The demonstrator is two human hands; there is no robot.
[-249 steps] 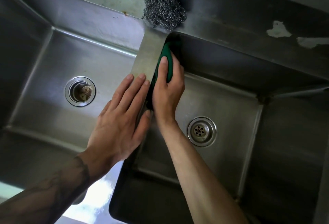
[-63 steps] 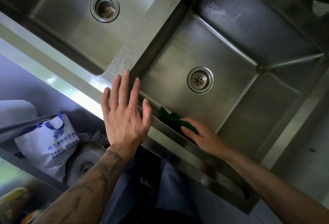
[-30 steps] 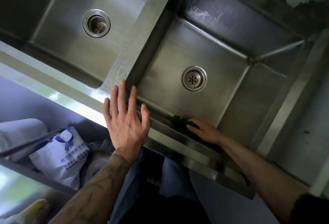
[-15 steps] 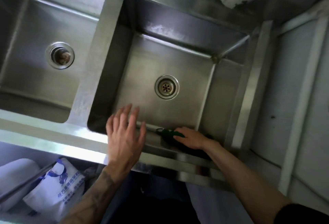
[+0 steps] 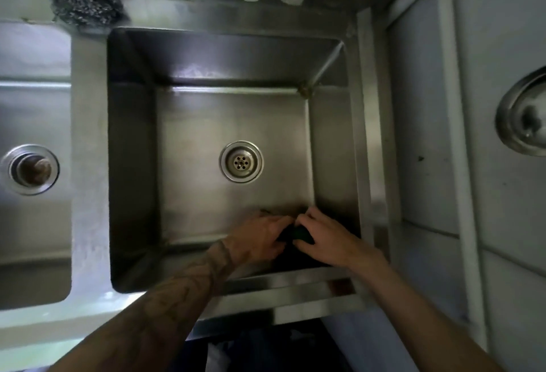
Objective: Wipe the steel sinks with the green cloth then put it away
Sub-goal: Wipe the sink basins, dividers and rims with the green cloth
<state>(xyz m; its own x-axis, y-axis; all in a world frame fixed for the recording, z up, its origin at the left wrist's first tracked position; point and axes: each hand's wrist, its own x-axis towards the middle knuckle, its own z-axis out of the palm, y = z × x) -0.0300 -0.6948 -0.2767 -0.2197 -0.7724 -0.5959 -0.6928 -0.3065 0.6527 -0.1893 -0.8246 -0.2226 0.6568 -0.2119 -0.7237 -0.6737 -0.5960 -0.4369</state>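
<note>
closest to me, both forearms reach over the front rim of the right sink (image 5: 192, 194), and the two hands meet low against its near wall. the left hand (image 5: 260, 235) and the right hand (image 5: 325, 238) face each other, fingers curled inward, with the green cloth (image 5: 298, 233) bunched in a dark wad pinched between the fingertips; only a small patch of green shows. half a second ago the left hand lay spread flat on the front rim while the right alone pressed the cloth along that wall; now the left has dropped into the basin and taken hold too, which reads to me as gathering or folding the cloth, not rubbing. beyond the fingers the sink floor looks dull and evenly wiped around the drain (image 5: 241, 161), so this basin seems nearly finished. off to the left of the fingers the left sink (image 5: 35, 105) shows no cloth in it. farthest from them, a steel wool pad (image 5: 79, 2) sits on the back ledge. putting the cloth away is not yet done.
</note>
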